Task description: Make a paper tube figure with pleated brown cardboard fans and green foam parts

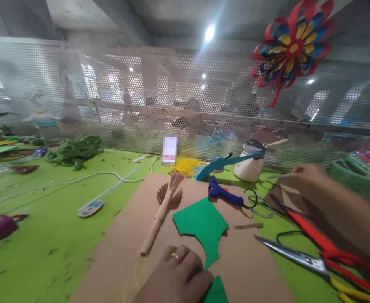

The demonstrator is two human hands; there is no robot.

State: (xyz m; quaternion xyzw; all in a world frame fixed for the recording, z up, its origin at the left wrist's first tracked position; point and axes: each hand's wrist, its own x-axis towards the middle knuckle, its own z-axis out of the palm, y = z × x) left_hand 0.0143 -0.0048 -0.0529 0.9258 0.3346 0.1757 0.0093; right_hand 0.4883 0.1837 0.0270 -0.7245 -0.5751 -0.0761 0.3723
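My left hand (180, 271) rests on the brown cardboard (118, 256), fingers curled and their tips hidden, a ring on one finger. Against it lies a green paper piece (216, 290), and just beyond is a larger green cutout (202, 219). To its left a rolled brown paper figure (159, 212) with pleated fans trails yellow strands. My right hand (309, 174) reaches out to the far right, beside the green basket, its fingers closed and blurred; what they hold I cannot make out. A blue glue gun (225, 193) lies between the hands.
Scissors (298, 254) with red-wrapped handles lie at the right, under my right forearm. A white pot (249, 164) and yellow strands (187, 165) stand farther back. Cords (105, 173) cross the green table (46, 235). A green basket (358, 181) is far right; a paper flower (294, 48) hangs above.
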